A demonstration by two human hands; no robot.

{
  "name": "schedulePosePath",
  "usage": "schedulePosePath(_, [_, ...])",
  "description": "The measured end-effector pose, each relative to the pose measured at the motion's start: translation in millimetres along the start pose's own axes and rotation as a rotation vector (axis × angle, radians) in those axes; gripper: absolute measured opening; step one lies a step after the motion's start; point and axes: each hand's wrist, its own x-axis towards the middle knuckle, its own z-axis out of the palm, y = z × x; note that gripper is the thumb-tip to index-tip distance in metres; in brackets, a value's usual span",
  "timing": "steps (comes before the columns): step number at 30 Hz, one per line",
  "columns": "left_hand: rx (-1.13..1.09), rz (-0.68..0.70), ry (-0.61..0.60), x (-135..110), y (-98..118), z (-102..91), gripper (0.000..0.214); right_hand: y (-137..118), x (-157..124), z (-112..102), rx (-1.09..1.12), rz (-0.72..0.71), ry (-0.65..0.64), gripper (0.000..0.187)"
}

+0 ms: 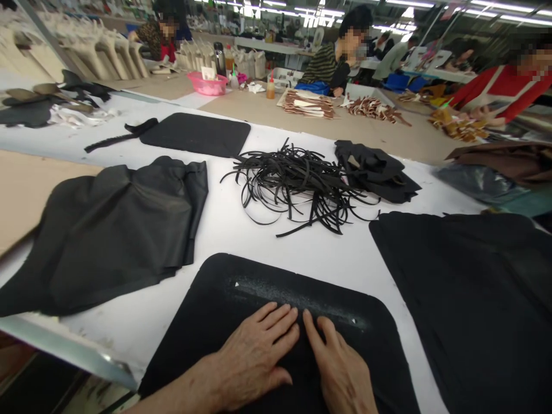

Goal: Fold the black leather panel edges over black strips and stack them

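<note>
A black panel with rounded corners (194,328), leather-like, lies flat on the white table in front of me. Near its far edge runs a greyish, shiny streak (293,294) with a small white mark towards each end. My left hand (259,353) rests flat on the panel, its fingers stretched out just below the streak. Beside it, my right hand (340,365) touches the panel with its index finger extended and the other fingers loosely bent. Neither hand grips anything.
Black sheets (121,224) lie at left, and a stack of black panels (474,287) at right. Beyond my hands are a tangle of black strips (297,178), folded black pieces (375,172) and another black panel (198,133). People work across the table near a pink basket (208,85).
</note>
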Motion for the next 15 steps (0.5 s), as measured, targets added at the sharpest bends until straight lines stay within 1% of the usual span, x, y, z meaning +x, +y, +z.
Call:
schedulePosePath(2, [-0.009, 0.0, -0.004, -5, -3, -4.7, 0.058, 11, -8, 2, 0.001, -0.014, 0.002, 0.078])
schedulePosePath(4, [0.004, -0.007, -0.007, -12, -9, -11.4, 0.057, 25, -20, 3, -0.004, -0.005, -0.025, 0.087])
schedulePosePath(7, [0.052, -0.043, -0.02, -29, -20, -22.3, 0.058, 44, -40, 8, -0.015, 0.036, -0.074, 0.094])
schedulePosePath(9, [0.089, -0.079, -0.019, -41, -28, -27.4, 0.06, 52, -49, 12, -0.002, 0.072, -0.092, 0.096])
schedulePosePath(12, [0.156, -0.119, 0.024, -60, -38, -28.9, 0.057, 52, -53, 16, 0.03, 0.122, -0.119, 0.099])
schedulePosePath(14, [0.224, -0.134, 0.095, -70, -41, -25.8, 0.054, 46, -48, 10, 0.012, 0.157, -0.101, 0.1])
schedulePosePath(15, [0.256, -0.123, 0.154, -73, -41, -23.1, 0.053, 43, -45, 3, 0.002, 0.172, -0.081, 0.099])
